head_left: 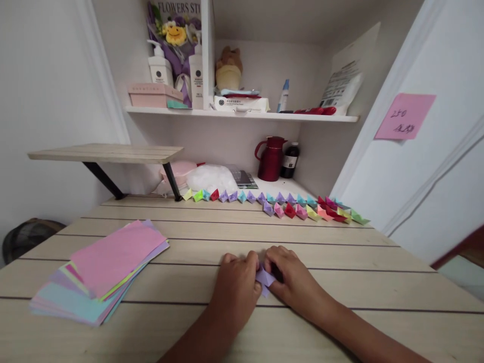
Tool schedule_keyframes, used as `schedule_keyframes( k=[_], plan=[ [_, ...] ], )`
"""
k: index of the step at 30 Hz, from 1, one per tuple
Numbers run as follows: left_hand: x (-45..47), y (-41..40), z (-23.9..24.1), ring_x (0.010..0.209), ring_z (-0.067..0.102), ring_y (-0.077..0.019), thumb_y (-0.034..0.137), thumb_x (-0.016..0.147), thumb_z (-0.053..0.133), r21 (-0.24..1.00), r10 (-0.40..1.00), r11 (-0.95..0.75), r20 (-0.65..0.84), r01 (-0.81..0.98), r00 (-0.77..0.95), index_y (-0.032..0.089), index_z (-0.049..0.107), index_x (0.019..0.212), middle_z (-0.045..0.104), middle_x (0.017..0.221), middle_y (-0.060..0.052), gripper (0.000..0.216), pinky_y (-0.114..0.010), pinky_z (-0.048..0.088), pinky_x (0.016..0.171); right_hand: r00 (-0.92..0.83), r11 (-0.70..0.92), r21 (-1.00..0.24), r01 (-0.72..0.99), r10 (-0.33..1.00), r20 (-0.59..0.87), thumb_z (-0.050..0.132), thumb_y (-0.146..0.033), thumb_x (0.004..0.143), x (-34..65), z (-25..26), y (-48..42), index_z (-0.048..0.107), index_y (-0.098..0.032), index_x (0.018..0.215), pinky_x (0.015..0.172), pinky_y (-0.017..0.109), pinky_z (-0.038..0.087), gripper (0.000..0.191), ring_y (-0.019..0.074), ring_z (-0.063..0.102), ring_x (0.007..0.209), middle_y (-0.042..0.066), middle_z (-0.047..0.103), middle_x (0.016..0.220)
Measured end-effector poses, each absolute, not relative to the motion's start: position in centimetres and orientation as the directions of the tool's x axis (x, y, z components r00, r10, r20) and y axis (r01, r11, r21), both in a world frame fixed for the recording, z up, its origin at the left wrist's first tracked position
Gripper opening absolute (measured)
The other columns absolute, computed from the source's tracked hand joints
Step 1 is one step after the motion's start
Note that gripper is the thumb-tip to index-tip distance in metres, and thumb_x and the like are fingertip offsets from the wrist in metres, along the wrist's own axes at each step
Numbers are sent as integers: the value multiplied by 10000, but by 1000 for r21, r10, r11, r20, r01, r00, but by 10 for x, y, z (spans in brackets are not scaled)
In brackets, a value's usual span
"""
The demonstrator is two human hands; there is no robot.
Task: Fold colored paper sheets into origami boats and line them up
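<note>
A small folded piece of purple paper [265, 278] is pinched between my two hands, low over the middle of the table. My left hand [238, 282] grips its left side with curled fingers. On its other side, my right hand [289, 275] holds it between thumb and fingers. Part of the paper is hidden behind my fingers, so its full shape does not show. Beyond my hands, a long row of small folded paper boats [242, 197] in several colours runs along the table's far edge, with a second row [290, 210] in front at the right.
To the left lies a fanned stack of coloured paper sheets [119, 257], pink on top. A raised wooden shelf [109, 152] on black legs stands at the back left. Behind the table are a red jug [270, 159] and a dark bottle [290, 161]. A pink note [405, 116] hangs on the right.
</note>
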State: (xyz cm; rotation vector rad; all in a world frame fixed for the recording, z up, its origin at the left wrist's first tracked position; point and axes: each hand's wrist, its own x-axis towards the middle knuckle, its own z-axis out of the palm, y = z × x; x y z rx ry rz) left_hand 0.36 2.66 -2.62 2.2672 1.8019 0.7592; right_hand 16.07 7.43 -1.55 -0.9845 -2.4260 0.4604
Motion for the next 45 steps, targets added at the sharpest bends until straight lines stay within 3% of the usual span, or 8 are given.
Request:
schedule_keyframes(
  k=[10,14,19,22,28,34,41,45],
  plan=[
    [3,26,-23,726,579,-179,65,709,523,500,966,-188,250,845,67,208,575,880,652,724,10,229,-334,352,818,-589,654,-550,519,740,325,525,-71,700,163,-18,74,501,-218,817,751,324,381,190,214,528,843,21,594,853],
    [0,25,-21,669,539,-164,215,741,644,658,969,-210,237,723,66,213,640,871,581,612,40,130,-296,376,743,-567,633,-596,494,754,330,478,-79,741,163,-20,80,564,-210,845,806,357,401,187,226,558,858,41,636,865],
    [-6,30,-25,645,545,-137,245,823,536,873,963,-160,240,461,-120,199,637,906,599,699,20,139,-246,422,651,-583,560,-776,292,747,320,436,-60,731,167,-22,88,633,-203,871,786,314,457,281,203,614,847,34,677,865],
    [-9,31,-25,683,560,-139,210,757,600,891,963,-138,223,433,-153,187,642,954,605,769,8,203,-244,447,664,-578,545,-789,284,754,313,445,-76,733,168,-24,89,646,-202,864,761,317,466,271,206,621,814,27,682,846],
    [-13,24,-17,756,595,-158,455,846,547,923,978,-190,206,336,-14,168,670,1039,605,916,-45,367,-264,487,686,-557,561,-745,361,770,310,449,-78,721,168,-26,88,661,-200,871,777,326,468,287,209,613,826,33,685,857],
    [-11,27,-23,729,576,-139,173,659,730,878,980,-184,199,441,13,177,737,843,598,800,-3,184,-244,456,710,-599,483,-832,274,762,245,492,-116,742,171,-23,89,659,-198,858,752,302,469,219,196,614,813,17,677,838],
    [-13,27,-18,712,559,-136,174,681,693,895,984,-172,178,412,26,188,725,683,591,711,20,35,-233,407,652,-615,389,-883,261,773,159,560,-179,733,169,-22,85,560,-190,733,597,238,414,11,141,524,659,-31,570,692],
    [-16,25,-11,714,564,-141,178,692,669,893,985,-171,154,416,75,187,723,674,600,704,16,57,-232,413,656,-603,396,-891,222,774,194,574,-142,711,170,-23,85,524,-195,789,608,232,426,107,131,513,678,-32,555,727]
  ],
)
